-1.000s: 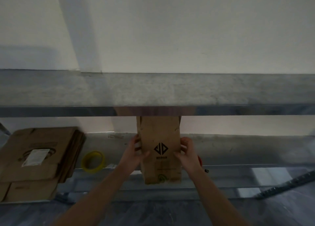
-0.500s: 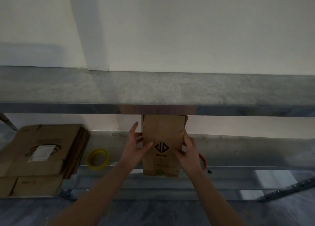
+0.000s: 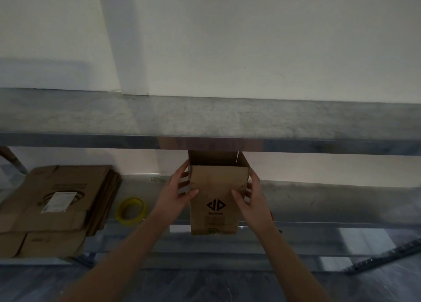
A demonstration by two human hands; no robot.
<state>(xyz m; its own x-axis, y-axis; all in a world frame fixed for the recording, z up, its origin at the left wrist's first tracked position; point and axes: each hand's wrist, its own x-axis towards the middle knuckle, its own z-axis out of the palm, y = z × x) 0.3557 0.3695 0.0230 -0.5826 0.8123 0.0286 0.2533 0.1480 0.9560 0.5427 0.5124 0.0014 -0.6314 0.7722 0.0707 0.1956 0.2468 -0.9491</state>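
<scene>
Head view, stock on hand.

- Cardboard box (image 3: 216,201): upright, top open, black diamond logo facing you. It sits at the front lip of the lower shelf (image 3: 319,201), with its top just under the upper shelf (image 3: 205,121). In this dim light it may be resting on the lip or only held there.
- Your left hand (image 3: 175,194): clasps the box's left corner, thumb on the front face, fingers along the side wall.
- Your right hand (image 3: 252,199): clasps the right corner likewise.
- Yellow tape roll (image 3: 131,210): lies flat, near the box's left.
- Flattened cardboard stack (image 3: 57,206): well left of the box, beyond the roll.
</scene>
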